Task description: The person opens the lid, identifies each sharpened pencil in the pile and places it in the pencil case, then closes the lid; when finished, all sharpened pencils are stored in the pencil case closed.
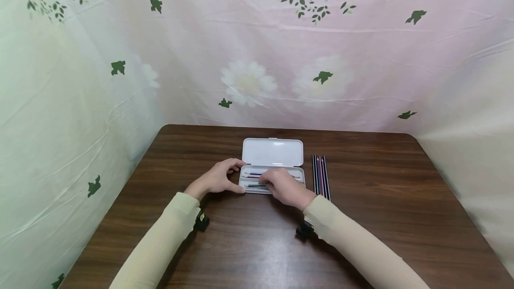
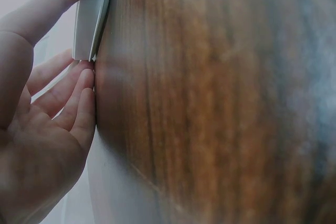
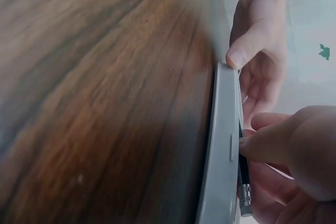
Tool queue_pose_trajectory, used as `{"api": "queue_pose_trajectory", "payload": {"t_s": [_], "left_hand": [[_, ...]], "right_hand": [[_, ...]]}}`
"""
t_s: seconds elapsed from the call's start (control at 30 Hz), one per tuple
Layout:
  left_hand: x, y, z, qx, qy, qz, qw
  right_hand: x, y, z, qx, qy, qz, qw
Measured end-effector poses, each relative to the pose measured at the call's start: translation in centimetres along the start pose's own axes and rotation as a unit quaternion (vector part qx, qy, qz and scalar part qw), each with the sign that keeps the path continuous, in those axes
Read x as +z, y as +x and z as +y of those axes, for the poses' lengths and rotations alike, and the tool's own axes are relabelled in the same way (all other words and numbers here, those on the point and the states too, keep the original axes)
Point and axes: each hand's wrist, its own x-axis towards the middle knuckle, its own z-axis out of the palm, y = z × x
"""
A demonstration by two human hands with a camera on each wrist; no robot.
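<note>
A white pencil case [image 1: 273, 153] lies on the table with its lid folded back. My left hand [image 1: 218, 177] holds the case's left end, its thumb at the front corner and fingers by the hinge side. With thumb and fingers, my right hand [image 1: 286, 186] pinches a dark pencil [image 3: 245, 190] low along the case's front wall. That pencil's silver ferrule and eraser end show in the right wrist view. More pencils [image 1: 252, 175] lie inside the case, partly covered by the right hand.
Several dark and reddish pencils [image 1: 320, 171] lie side by side on the brown wooden table [image 1: 257, 244], right of the case. A patterned cloth [image 1: 281, 48] hangs behind the table and along both sides.
</note>
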Motion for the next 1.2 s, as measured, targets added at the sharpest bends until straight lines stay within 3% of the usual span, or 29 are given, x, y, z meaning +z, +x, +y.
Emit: {"api": "queue_pose_trajectory", "payload": {"t_s": [0.27, 0.57, 0.93, 1.2], "left_hand": [[-0.1, 0.1, 0.1, 0.001, -0.001, -0.003, 1.0], [-0.1, 0.2, 0.2, -0.003, 0.002, -0.005, 1.0], [0.2, 0.1, 0.2, -0.005, 0.002, -0.005, 1.0], [0.1, 0.1, 0.2, -0.002, 0.003, -0.001, 1.0]], "right_hand": [[0.3, 0.4, 0.1, -0.006, 0.009, 0.005, 0.9999], [-0.7, -0.6, 0.3, 0.001, 0.006, 0.014, 0.9999], [-3.8, -4.7, 3.1, 0.027, -0.007, 0.049, 0.9984], [-6.1, -8.2, 5.1, 0.077, -0.03, 0.065, 0.9945]]}}
